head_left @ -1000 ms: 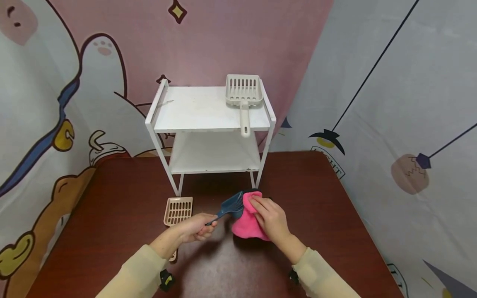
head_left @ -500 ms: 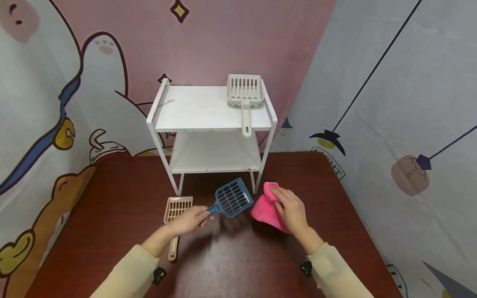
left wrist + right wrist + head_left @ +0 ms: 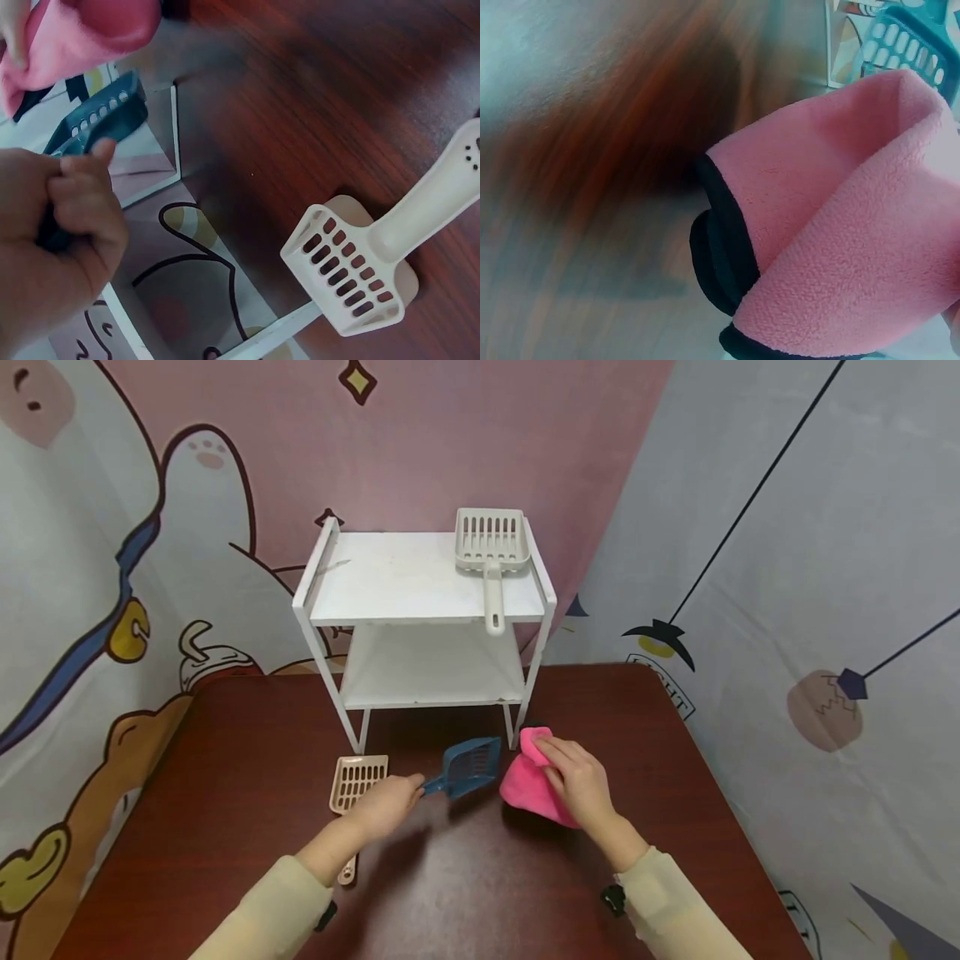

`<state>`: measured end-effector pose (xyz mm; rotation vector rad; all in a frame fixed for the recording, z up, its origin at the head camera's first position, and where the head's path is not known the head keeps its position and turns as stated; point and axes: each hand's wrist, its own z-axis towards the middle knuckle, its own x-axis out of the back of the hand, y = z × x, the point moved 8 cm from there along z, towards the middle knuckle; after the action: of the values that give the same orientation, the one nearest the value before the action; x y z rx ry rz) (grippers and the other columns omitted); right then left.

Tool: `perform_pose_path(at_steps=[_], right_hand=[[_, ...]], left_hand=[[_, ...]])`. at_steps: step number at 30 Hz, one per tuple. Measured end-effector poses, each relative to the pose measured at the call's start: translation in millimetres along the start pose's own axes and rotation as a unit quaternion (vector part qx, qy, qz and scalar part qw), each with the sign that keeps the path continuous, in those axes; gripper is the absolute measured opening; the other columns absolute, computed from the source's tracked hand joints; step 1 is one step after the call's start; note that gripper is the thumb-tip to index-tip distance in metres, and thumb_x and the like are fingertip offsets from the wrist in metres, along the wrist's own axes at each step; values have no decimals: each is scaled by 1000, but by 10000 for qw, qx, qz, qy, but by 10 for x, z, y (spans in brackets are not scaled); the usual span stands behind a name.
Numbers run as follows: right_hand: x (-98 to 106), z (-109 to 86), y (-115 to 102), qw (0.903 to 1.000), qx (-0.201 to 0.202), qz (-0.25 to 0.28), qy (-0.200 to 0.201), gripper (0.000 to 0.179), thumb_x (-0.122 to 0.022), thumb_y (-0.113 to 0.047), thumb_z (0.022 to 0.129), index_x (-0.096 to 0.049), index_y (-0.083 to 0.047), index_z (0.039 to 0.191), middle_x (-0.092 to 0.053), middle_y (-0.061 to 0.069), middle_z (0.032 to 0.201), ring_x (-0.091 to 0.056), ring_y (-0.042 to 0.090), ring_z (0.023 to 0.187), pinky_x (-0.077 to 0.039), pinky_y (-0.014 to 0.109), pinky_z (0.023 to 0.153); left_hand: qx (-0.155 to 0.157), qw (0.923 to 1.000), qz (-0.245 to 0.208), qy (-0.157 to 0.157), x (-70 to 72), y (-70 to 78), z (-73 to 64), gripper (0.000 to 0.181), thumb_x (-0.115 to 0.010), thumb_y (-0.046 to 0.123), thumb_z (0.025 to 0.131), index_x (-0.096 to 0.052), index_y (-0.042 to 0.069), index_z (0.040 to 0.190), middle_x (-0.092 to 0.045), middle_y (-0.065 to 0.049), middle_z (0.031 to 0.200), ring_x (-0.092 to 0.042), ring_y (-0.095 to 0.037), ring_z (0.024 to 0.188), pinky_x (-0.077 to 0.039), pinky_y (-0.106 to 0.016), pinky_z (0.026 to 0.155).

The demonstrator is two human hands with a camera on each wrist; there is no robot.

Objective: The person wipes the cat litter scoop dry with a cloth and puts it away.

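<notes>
My left hand (image 3: pixel 386 806) grips the handle of a blue slotted litter scoop (image 3: pixel 471 767), holding it tilted above the table. In the left wrist view the fingers curl round that handle. My right hand (image 3: pixel 581 781) pinches a pink cloth (image 3: pixel 534 793) with dark edging, which hangs folded just right of the scoop, apart from it. The cloth (image 3: pixel 840 225) fills much of the right wrist view, with only a sliver of the hand at the edge. Beneath my left forearm a beige litter scoop (image 3: pixel 360 781) lies on the table, its handle partly covered.
A white two-tier shelf (image 3: pixel 397 585) stands at the back of the dark red-brown table (image 3: pixel 247 760). On its top tier, at the right, lies an off-white litter scoop (image 3: pixel 492 543), handle jutting past the front edge. Patterned cloth walls (image 3: pixel 787 568) enclose the table.
My right hand and the pink cloth have moved right, away from the blue scoop, then slightly back left. The blue scoop was turned face up, then tilted again in my left hand.
</notes>
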<state>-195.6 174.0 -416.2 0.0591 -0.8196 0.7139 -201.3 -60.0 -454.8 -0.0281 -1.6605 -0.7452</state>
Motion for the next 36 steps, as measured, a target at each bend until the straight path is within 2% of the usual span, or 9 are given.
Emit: perform_pose_path(at_steps=[4, 8, 12, 14, 17, 22, 28, 32, 36], right_hand=[[-40, 50, -97, 9997, 183, 169, -88, 41, -80, -6, 69, -69, -6, 108, -69, 11, 104, -64, 25, 92, -53, 39, 80], [-131, 99, -260, 9974, 504, 337, -391, 43, -80, -7, 69, -69, -7, 110, -69, 9, 106, -65, 22, 95, -54, 37, 81], [-240, 115, -401, 9944, 803, 214, -651, 43, -80, -10, 69, -69, -9, 111, -70, 6, 106, -65, 19, 92, -54, 32, 80], [-275, 111, -435, 9938, 857, 92, -699, 42, -80, -12, 70, -69, -11, 110, -70, 4, 105, -64, 17, 89, -54, 30, 78], [-311, 98, -418, 9933, 772, -60, -853, 38, -78, -14, 73, -69, -12, 110, -70, 3, 104, -64, 16, 88, -54, 29, 77], [-332, 63, -267, 9912, 437, -228, -1226, 37, -78, -11, 74, -69, -13, 110, -70, 2, 105, -64, 16, 89, -54, 30, 78], [-309, 8, -127, 9888, 274, -287, -1438, 39, -78, -11, 74, -68, -13, 112, -69, 4, 108, -64, 19, 91, -54, 32, 79], [-287, -38, -45, 9886, 190, -354, -1451, 39, -78, -11, 74, -69, -11, 111, -69, 5, 107, -64, 20, 93, -54, 33, 79], [-244, -47, -12, 9909, 210, -327, -1289, 38, -78, -10, 73, -69, -10, 110, -70, 6, 106, -64, 20, 93, -54, 34, 80]], left_hand=[[-234, 9940, 1029, 288, -14, 85, 13, 5, -56, 4, 90, -54, 5, 86, -60, -8, 67, -60, -23, 59, -45, -32, 49], [-593, 9751, 1984, 796, 6, 245, 36, 5, -59, 1, 84, -57, 4, 88, -62, -11, 67, -60, -25, 55, -48, -35, 46], [-860, 9559, 2559, 1161, 3, 396, 64, 7, -61, 4, 82, -54, 6, 79, -59, -8, 62, -57, -21, 50, -47, -33, 43], [-938, 9521, 2667, 1169, -9, 438, 76, 9, -61, 5, 81, -53, 7, 78, -58, -6, 62, -56, -19, 51, -46, -32, 43], [-940, 9545, 2615, 1085, -20, 435, 80, 10, -60, 5, 82, -52, 7, 77, -58, -6, 62, -56, -19, 52, -46, -32, 44], [-957, 9598, 2441, 1007, -20, 367, 48, 12, -60, 2, 80, -50, 8, 77, -58, -5, 63, -57, -19, 53, -46, -33, 46], [-1156, 9635, 2196, 1009, -17, 298, -4, 14, -60, -1, 80, -51, 9, 78, -59, -4, 65, -59, -18, 57, -47, -31, 49], [-1115, 9657, 2070, 1104, 10, 247, -28, 14, -63, 1, 80, -51, 8, 78, -58, -3, 64, -59, -17, 57, -46, -29, 48], [-794, 9836, 1348, 900, 18, 164, -17, 15, -63, 15, 88, -51, 9, 79, -54, 0, 64, -55, -14, 56, -43, -28, 49]])
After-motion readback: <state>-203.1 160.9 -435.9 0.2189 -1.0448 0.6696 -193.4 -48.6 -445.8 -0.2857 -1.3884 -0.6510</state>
